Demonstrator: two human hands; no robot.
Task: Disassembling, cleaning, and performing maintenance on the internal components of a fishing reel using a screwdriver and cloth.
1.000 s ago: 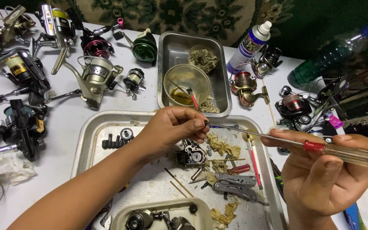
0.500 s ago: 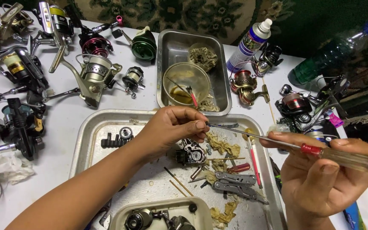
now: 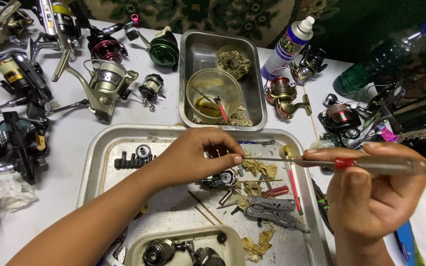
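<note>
Over the big metal tray (image 3: 99, 162) at the middle of the table (image 3: 75, 133), my left hand (image 3: 198, 155) pinches something small between thumb and fingertips; what it is I cannot tell. My right hand (image 3: 371, 197), at 3 o'clock from it, is closed around the clear handle of a screwdriver (image 3: 341, 162), whose thin shaft runs level toward 9 o'clock and meets my left fingertips. Just below that meeting point, at 6 o'clock, a small dark reel part (image 3: 221, 179) lies in the tray, with a folding multi-tool (image 3: 272, 209) near it toward 4 o'clock among scraps of stained rag. At 12 o'clock a smaller steel pan (image 3: 193, 54) holds a clear cup (image 3: 213, 96). A spray can (image 3: 289, 47) stands at 1 o'clock, and fishing reels (image 3: 104, 83) lie scattered toward 10 o'clock.
</note>
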